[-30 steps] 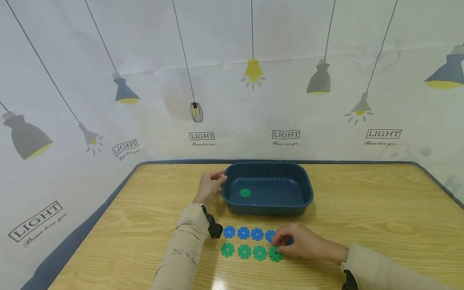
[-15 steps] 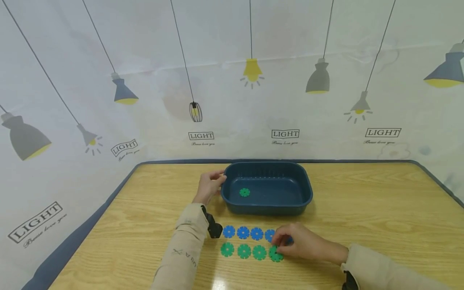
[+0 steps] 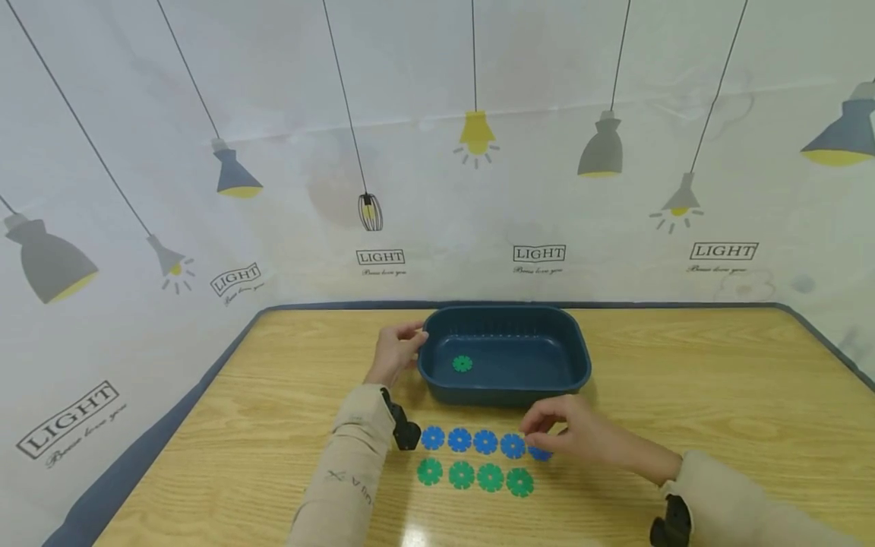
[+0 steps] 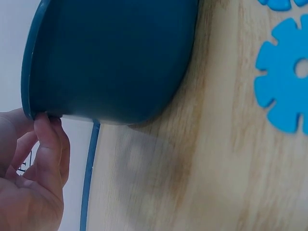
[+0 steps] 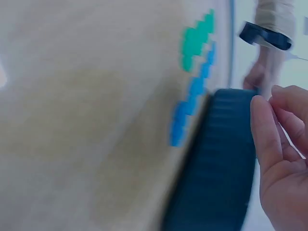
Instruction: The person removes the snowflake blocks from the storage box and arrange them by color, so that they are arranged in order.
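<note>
A dark blue plastic basin [image 3: 506,397] stands at the back of the table, with one green snowflake disc [image 3: 462,364] lying inside at its left. My left hand [image 3: 393,353] pinches the basin's left rim; the left wrist view shows the fingertips [image 4: 42,126] beneath the lip. Loosely curled and holding nothing visible, my right hand [image 3: 577,433] hovers in front of the basin. It partly covers the rightmost blue snowflake disc [image 3: 540,453]. In the right wrist view its thumb and fingers come close together beside the basin wall.
Several blue snowflake discs [image 3: 486,442] form a row in front of the basin. A row of green snowflake discs [image 3: 490,477] lies nearer the front of the wooden table [image 3: 273,425]. Behind the table hangs a lamp-printed cloth [image 3: 437,213].
My right hand has let go of the rightmost green snowflake disc, leaving it flat in its row, and moved up toward the basin. My left hand has stayed on the rim.
</note>
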`<state>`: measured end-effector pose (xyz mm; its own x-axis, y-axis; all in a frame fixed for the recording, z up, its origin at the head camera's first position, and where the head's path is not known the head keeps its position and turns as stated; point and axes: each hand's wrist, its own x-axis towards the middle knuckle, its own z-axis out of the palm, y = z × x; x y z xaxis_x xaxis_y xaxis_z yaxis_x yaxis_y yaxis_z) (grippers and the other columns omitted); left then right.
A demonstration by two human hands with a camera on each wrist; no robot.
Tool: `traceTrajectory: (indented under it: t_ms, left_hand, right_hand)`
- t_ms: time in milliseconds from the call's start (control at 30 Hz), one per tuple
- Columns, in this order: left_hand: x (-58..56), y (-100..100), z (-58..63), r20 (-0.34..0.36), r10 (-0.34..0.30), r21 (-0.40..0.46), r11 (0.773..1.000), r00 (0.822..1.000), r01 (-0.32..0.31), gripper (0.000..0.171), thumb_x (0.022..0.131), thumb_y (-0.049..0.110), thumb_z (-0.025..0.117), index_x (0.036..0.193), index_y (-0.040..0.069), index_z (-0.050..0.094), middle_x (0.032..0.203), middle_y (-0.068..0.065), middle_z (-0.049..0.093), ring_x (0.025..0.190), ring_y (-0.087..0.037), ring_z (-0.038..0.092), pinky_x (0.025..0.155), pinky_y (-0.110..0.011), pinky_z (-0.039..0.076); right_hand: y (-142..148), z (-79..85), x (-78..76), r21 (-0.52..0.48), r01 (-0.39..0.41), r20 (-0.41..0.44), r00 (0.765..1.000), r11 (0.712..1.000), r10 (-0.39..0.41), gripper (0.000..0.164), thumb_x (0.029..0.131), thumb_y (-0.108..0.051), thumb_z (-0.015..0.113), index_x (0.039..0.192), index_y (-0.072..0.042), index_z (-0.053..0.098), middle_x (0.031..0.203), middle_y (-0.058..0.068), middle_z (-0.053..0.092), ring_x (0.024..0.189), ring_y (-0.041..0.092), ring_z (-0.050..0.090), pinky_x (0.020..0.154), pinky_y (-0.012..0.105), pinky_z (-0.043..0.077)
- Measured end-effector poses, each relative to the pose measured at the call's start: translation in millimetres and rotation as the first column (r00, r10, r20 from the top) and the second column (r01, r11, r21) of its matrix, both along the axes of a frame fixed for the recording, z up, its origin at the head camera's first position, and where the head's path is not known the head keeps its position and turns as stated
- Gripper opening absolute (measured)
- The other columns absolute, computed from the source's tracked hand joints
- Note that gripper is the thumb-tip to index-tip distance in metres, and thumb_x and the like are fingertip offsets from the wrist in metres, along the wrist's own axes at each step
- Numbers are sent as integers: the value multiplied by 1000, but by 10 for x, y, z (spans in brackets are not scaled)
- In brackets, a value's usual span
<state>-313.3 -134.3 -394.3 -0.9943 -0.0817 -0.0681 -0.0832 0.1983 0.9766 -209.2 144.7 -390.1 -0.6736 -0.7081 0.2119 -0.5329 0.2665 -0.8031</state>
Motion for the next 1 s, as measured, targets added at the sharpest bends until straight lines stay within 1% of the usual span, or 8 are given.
traceTrajectory:
  t_ms: [67,167,300,433,667,833,900,1000]
  left_hand:
    - [0,-2,3,10,3,-2,1000,1000,-3,31,86,9,58,116,5,59,97,-13,54,84,-27,60,58,-29,52]
    - [10,-3,5,13,2,-5,1000,1000,-2,31,86,9,58,117,6,58,97,-13,54,81,-25,61,58,-29,52]
    - [23,1,0,16,3,1,1000,1000,-3,31,86,10,58,117,6,58,97,-13,54,84,-28,60,59,-30,53]
    - [27,4,-5,10,-1,1,1000,1000,1,31,86,9,58,116,6,59,96,-13,54,87,-31,60,59,-31,53]
    - [23,-5,10,-6,-8,-14,1000,1000,8,31,86,10,57,117,6,58,97,-13,54,87,-30,59,58,-30,53]
    - [18,-10,21,-7,-6,-8,1000,1000,6,31,86,9,58,117,6,58,96,-13,54,88,-32,59,58,-30,53]
    - [17,-9,19,-7,-5,-7,1000,1000,5,31,86,9,58,116,6,59,96,-13,54,87,-31,59,57,-30,53]
    - [13,-2,21,-7,-5,-10,1000,1000,5,31,85,9,58,116,6,59,96,-13,55,84,-29,60,57,-30,53]
  right_hand:
    - [-23,74,-34,-25,8,-72,997,1000,-10,11,85,-10,59,91,-1,64,81,7,64,72,6,59,59,25,51]
    - [-71,170,-110,-37,23,-170,985,999,-30,9,84,-9,60,91,-4,64,80,5,64,71,6,59,61,26,51]
    - [-137,273,-241,-8,57,-237,970,998,-57,10,84,-11,60,91,-5,64,80,0,64,70,5,58,63,26,50]
    - [-212,386,-365,15,78,-243,967,997,-72,10,84,-13,60,92,-7,65,80,1,64,70,5,58,64,26,50]
    - [-432,606,-583,36,93,-244,966,995,-82,10,84,-14,61,92,-9,64,80,-3,63,70,7,58,64,28,50]
    - [-613,639,-780,76,126,-267,958,989,-102,11,84,-13,61,92,-8,65,85,-1,63,75,10,58,68,28,49]
    - [-667,625,-862,89,127,-236,966,988,-103,12,84,-12,61,94,-6,64,87,2,63,76,13,59,67,27,49]
    - [-719,592,-978,109,115,-149,984,987,-98,17,85,-11,60,99,-2,63,89,5,63,75,17,60,65,28,50]
